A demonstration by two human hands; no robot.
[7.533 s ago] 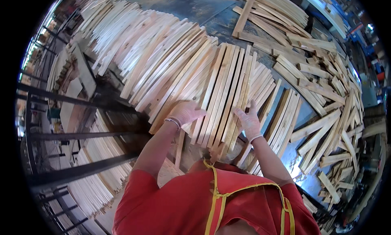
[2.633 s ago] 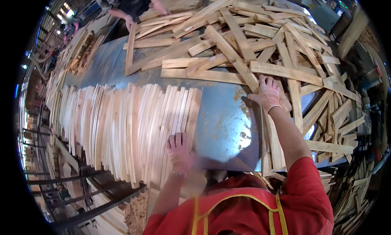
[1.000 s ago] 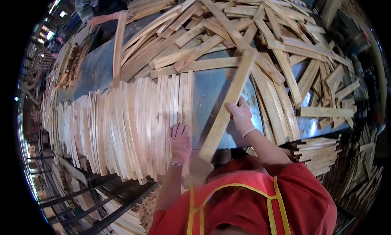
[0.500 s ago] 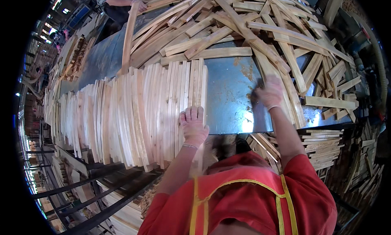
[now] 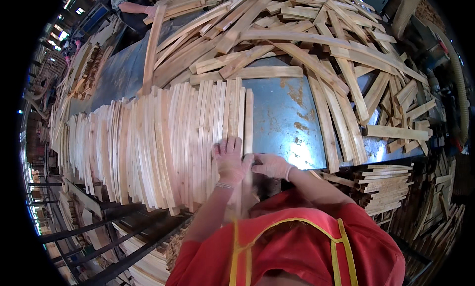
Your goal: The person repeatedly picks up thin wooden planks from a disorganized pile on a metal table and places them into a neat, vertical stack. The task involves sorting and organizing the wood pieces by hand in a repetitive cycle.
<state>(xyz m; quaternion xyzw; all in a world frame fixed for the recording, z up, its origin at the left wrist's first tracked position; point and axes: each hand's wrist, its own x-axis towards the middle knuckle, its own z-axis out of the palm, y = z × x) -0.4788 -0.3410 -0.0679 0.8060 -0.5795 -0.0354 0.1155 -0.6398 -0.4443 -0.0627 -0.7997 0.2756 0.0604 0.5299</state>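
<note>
A long row of pale wooden slats point(image 5: 168, 137), set on edge side by side, covers the left and middle of the metal table. My left hand point(image 5: 230, 164) lies on the near part of the row's right end, its fingers spread over the slats' edges. Next to it my right hand point(image 5: 271, 166), fingers curled, holds the near part of the outermost slat point(image 5: 249, 120). A thin gap shows between the far part of that slat and the row. My left thumb meets the fingertips of my right hand there; the slat's near end is hidden below the hands.
A jumbled heap of loose slats point(image 5: 297, 26) covers the far and right side of the metal table point(image 5: 284, 117). At the far left a co-worker's hand point(image 5: 134, 8) is near an upright slat point(image 5: 154, 48). Stacked boards point(image 5: 386, 187) stand below the table's right edge.
My right hand has come left from the loose slats to the row's end, where it now holds a slat. A long slat in the heap lies at a new angle. The co-worker's hand has shifted left.
</note>
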